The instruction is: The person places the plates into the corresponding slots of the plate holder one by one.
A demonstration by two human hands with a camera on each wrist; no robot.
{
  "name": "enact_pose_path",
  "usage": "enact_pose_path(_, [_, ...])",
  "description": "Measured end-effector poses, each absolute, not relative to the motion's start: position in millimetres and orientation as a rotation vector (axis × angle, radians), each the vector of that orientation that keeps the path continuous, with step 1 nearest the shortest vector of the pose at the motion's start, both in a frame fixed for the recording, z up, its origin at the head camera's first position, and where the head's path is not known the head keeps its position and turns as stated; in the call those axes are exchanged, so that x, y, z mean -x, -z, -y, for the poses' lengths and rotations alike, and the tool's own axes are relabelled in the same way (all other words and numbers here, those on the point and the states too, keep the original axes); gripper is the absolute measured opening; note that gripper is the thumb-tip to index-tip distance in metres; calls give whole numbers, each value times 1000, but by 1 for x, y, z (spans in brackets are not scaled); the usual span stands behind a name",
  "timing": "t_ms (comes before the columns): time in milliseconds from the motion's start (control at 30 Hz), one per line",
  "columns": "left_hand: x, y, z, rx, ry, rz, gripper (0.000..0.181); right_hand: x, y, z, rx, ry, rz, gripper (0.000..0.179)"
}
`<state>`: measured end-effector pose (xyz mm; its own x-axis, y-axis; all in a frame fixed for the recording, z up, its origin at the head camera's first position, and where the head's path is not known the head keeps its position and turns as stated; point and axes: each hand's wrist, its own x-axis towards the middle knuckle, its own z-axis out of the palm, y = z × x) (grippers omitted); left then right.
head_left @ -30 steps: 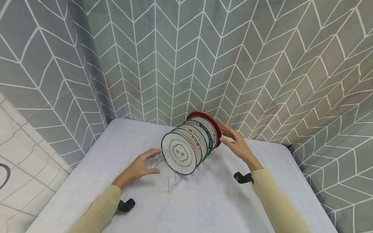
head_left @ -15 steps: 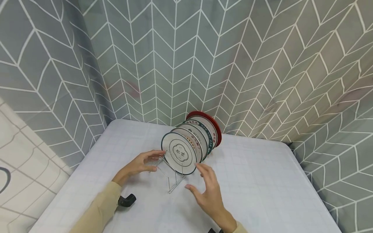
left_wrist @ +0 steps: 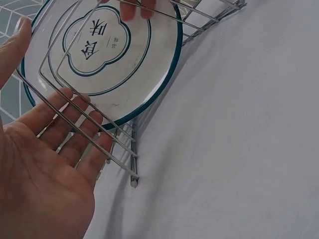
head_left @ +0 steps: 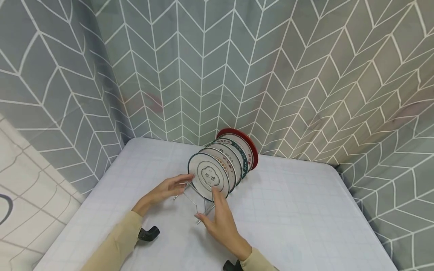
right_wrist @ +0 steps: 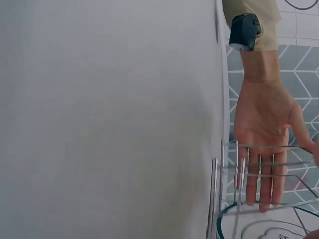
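Note:
A row of several round plates stands on edge in a wire rack [head_left: 196,205]. The front plate [head_left: 200,169] is white with a dark rim and a lettered emblem. My left hand [head_left: 167,190] lies along the rack's left side, fingertips right at the front plate's rim. In the left wrist view its fingers [left_wrist: 75,122] stretch behind the rack wires. My right hand [head_left: 222,222] stands at the rack's front right, fingers straight up over the plate's lower edge in the head view. Its thumb is apart, close to the rack's front end. Neither hand is curled round anything.
At the back of the row leans a larger red-rimmed plate [head_left: 251,145]. A pale cloth [head_left: 298,210] covers the table. Grey chevron-patterned curtains [head_left: 237,67] hang behind and to the sides.
My right hand has left the back red-rimmed plate and come forward and left to the rack's front right. My left hand has shifted slightly right toward the rack. The plates stay in place.

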<state>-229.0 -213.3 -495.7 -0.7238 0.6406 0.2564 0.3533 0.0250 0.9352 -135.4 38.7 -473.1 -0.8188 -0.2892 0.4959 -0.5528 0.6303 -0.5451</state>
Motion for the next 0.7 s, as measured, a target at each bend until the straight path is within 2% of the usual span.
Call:
enact_pose_path(267, [223,493,211,-965,-1780,-2045,55,141,476,-29,-641,-1043,2456,87])
enact_pose_path(700, [226,498,209,-988,-1790,-2069,55,146,476,-23,-600,-979,2419,86])
